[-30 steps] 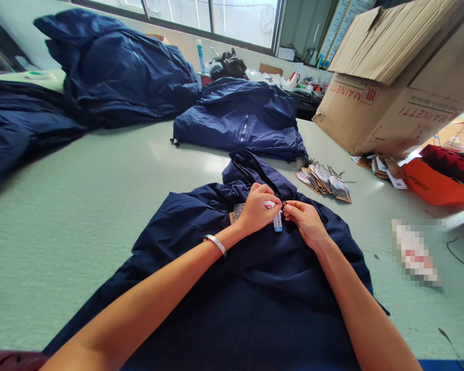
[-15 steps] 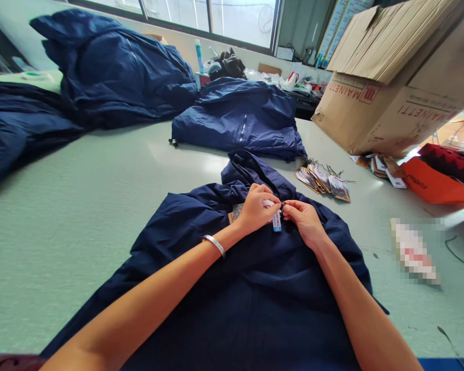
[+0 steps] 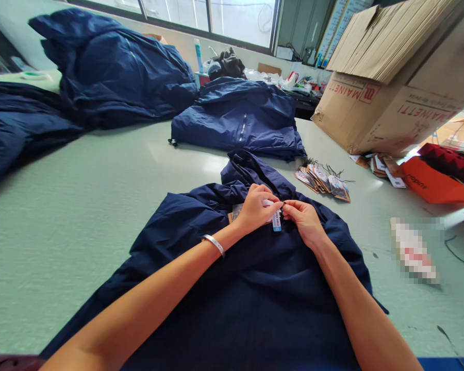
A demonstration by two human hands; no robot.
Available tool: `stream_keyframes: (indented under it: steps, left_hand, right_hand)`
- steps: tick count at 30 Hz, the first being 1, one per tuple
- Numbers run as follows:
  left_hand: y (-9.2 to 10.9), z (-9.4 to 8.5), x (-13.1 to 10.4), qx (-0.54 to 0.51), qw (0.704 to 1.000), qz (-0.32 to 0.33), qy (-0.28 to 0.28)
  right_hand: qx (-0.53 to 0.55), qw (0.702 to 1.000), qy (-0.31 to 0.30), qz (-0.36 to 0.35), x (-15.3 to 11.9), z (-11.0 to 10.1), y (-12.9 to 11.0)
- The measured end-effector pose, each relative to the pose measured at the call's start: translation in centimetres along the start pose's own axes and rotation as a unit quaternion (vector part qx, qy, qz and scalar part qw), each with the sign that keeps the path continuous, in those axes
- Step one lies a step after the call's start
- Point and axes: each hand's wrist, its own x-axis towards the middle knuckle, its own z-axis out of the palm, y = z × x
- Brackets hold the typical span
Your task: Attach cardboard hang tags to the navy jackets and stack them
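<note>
A dark navy jacket (image 3: 232, 288) lies spread in front of me, its collar end away from me. Over its upper part, my left hand (image 3: 257, 207) and my right hand (image 3: 303, 219) meet fingertip to fingertip, both pinched on a small black string (image 3: 282, 204). Just below the fingertips hangs a white and blue label (image 3: 276, 220). A brown and grey card tag (image 3: 236, 212) shows partly from behind my left hand, which covers the rest of it. A silver bracelet is on my left wrist.
Beyond the jacket lies a folded navy jacket (image 3: 235, 121), with a larger navy pile (image 3: 116, 72) at the back left. Card tags with black strings (image 3: 325, 180) sit right of the collar. A cardboard box (image 3: 386, 103) and an orange bag (image 3: 436, 180) stand at the right.
</note>
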Motion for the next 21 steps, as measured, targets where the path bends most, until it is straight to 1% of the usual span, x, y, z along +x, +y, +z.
stream_keyframes:
  steps: [8, 12, 16, 21]
  left_hand:
    - [-0.20, 0.10, 0.12, 0.014, 1.000, 0.022, 0.000]
    - [-0.22, -0.09, 0.38, 0.021, 0.999, 0.034, 0.004]
    - [-0.35, -0.24, 0.63, 0.031, 0.998, 0.051, 0.001]
    - [-0.22, -0.29, 0.84, 0.039, 0.998, 0.058, -0.005]
  right_hand:
    - [-0.019, 1.000, -0.005, -0.012, -0.03, 0.10, -0.01]
    - [-0.035, 0.998, -0.027, -0.036, -0.20, 0.32, 0.01]
    - [-0.044, 0.997, -0.048, -0.045, -0.21, 0.54, 0.17]
    - [-0.043, 0.997, -0.047, -0.050, 0.05, 0.59, 0.67]
